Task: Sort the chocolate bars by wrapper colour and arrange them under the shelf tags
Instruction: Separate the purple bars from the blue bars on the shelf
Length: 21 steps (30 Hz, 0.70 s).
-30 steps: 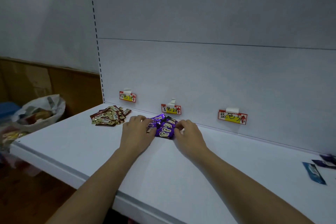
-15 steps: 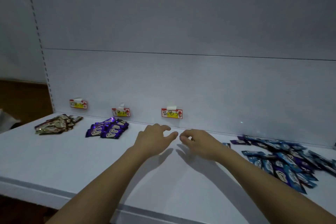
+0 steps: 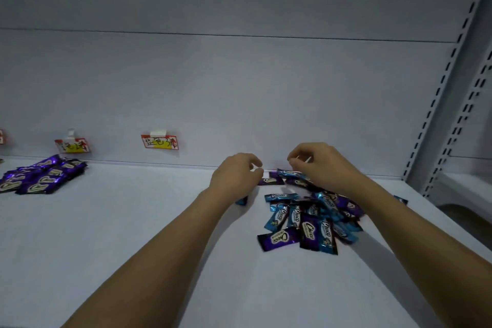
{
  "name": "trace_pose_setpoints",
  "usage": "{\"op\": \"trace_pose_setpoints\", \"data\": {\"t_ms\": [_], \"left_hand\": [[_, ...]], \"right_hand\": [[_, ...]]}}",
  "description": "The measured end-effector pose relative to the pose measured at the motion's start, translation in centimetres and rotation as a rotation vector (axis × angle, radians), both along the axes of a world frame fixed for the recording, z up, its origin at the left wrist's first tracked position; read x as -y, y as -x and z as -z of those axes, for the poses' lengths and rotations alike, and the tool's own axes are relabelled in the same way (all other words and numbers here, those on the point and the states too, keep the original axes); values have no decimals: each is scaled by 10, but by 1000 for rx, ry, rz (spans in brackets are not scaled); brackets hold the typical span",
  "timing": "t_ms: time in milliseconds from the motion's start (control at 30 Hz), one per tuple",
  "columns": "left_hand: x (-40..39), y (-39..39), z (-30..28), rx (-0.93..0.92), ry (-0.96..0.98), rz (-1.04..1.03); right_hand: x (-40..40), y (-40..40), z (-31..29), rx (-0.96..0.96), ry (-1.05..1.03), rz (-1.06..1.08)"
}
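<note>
A mixed heap of blue and purple chocolate bars (image 3: 306, 217) lies on the white shelf board (image 3: 133, 234) at the right. My left hand (image 3: 235, 176) hovers at the heap's far left edge with loosely curled fingers, just beside a purple bar (image 3: 270, 181), holding nothing. Over the heap's back edge, my right hand (image 3: 320, 165) hangs with curled fingers above a blue bar (image 3: 288, 173). A sorted pile of purple bars (image 3: 40, 176) lies at the left under the middle tag (image 3: 72, 145). The shelf under the right tag (image 3: 159, 142) is bare.
A grey back panel (image 3: 239, 88) closes the shelf behind. Slotted metal uprights (image 3: 439, 101) stand at the right, with a neighbouring shelf (image 3: 466, 186) beyond them. A sliver of a third tag (image 3: 1, 137) shows at the left edge.
My view swung right. Both hands left the purple pile under the middle tag and moved across the shelf to the mixed heap at the right.
</note>
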<state>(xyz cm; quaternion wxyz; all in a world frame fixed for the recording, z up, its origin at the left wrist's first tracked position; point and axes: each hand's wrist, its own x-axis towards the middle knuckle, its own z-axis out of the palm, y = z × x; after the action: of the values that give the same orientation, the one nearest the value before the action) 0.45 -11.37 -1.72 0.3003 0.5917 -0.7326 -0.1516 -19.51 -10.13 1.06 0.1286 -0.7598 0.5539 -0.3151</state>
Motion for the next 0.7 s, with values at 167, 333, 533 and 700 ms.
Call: {"op": "trace_pose_setpoints", "data": {"t_ms": [167, 333, 533, 700], "left_hand": [[1, 26, 16, -143, 104, -7], [-24, 15, -13, -90, -94, 400], [-38, 17, -19, 213, -385, 499], [-39, 16, -16, 294, -474, 484]], "right_hand": [[-3, 27, 21, 52, -84, -124], [-16, 32, 9, -120, -278, -316], [-29, 30, 4, -316, -425, -428], [-30, 27, 7, -392, -409, -410]]}}
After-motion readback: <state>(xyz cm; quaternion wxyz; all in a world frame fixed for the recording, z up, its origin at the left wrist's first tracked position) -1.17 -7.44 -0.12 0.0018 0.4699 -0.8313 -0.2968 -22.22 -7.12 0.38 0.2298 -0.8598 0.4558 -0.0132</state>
